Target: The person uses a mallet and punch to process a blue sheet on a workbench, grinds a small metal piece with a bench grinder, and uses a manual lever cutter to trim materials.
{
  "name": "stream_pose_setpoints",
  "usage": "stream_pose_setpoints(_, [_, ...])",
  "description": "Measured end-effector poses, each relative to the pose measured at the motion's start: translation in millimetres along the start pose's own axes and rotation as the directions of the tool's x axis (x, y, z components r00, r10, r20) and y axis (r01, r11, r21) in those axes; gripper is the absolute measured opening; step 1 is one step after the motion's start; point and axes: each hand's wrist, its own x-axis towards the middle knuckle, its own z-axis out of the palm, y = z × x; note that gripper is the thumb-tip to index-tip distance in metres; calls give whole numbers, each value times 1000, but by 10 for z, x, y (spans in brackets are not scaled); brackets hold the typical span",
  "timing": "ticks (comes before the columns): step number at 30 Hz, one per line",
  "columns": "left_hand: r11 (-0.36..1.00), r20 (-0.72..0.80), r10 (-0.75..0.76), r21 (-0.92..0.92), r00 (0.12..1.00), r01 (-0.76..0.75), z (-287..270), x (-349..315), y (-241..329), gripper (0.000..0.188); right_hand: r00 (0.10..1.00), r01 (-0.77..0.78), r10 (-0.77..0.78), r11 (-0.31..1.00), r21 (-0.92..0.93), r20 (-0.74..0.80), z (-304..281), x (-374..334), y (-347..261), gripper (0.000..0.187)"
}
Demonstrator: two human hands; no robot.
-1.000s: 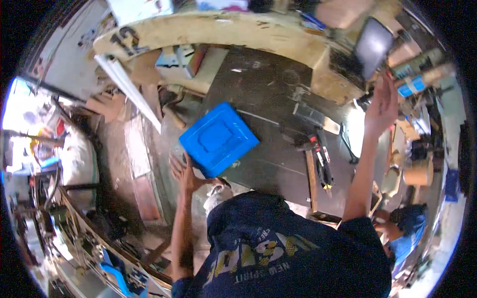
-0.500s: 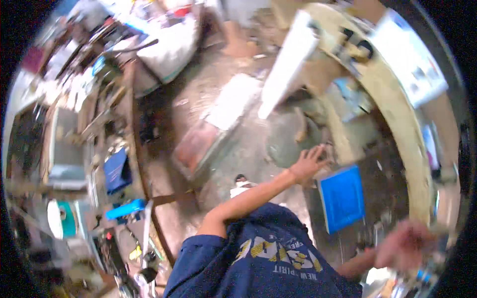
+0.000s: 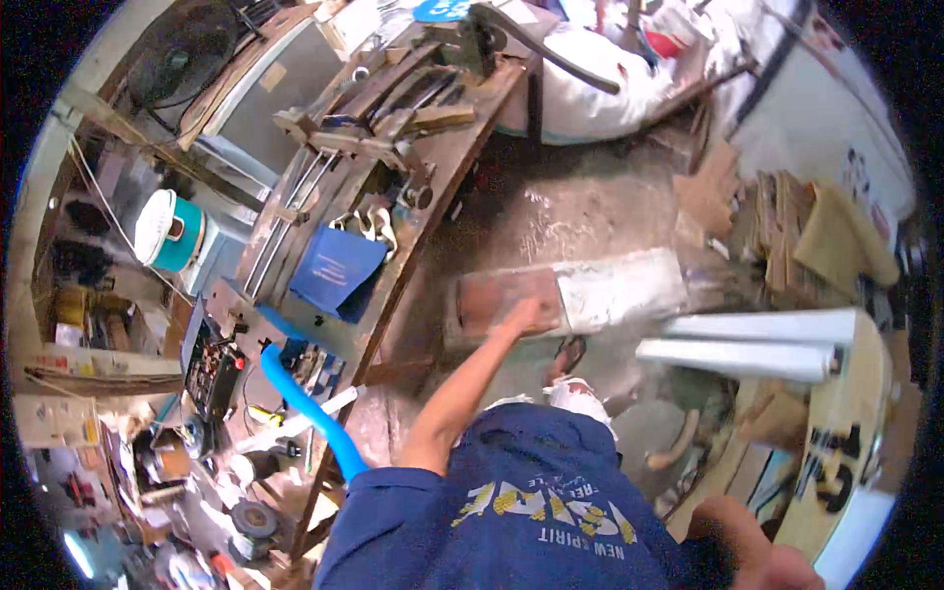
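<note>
My left hand reaches forward over a long floor panel, part red-brown and part white. It looks apart from the panel, but blur hides how its fingers are set. I see no object in it. My right hand is low at the right, near the edge of the view, blurred and with its fingers hidden. Close to my left upper arm, a bright blue hose or tube runs from the workbench. A dark blue fabric bag with pale handles lies on that bench.
A metal rail fixture and strips of material lie along the bench. Beyond it are a white-and-teal bucket and a round fan. White sacks stand at the far side. Long white pieces and a curved yellowish board are at right.
The view has swung left, so the bench and floor panel now sit further right in it. My left hand was spread near a blue rectangular panel, which is out of view. My right hand is lower.
</note>
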Motion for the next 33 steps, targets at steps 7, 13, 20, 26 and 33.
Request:
stream_pose_setpoints(7, [900, -67, -435, -15, 898, 435, -1001, -475, -564, 57, 994, -100, 94, 989, 108, 60, 6, -207, 1715, 18])
stream_pose_setpoints(13, [944, -401, -290, -267, 869, 192, -1969, 518, 160, 44, 990, -143, 140, 917, 372, 35, 197, -462, 2915, 16])
stream_pose_setpoints(20, [980, -843, -196, -150, 501, 132, -3918, 2705, -411, 23, 891, -448, 453, 879, 166, 8, 847, -1147, 4311, 48])
stream_pose_setpoints(26, [702, -480, -672, -168, 564, 692, -4733, 3527, -1084, 19, 183, -911, 870, 325, -254, 458, 1815, -2392, 6069, 50])
stream_pose_setpoints(33, [636, -273, -548, -750, 791, 181, -5491, 3256, -961, 18, -261, -880, 771, 56, -471, 580, 3076, -4032, 6970, 45])
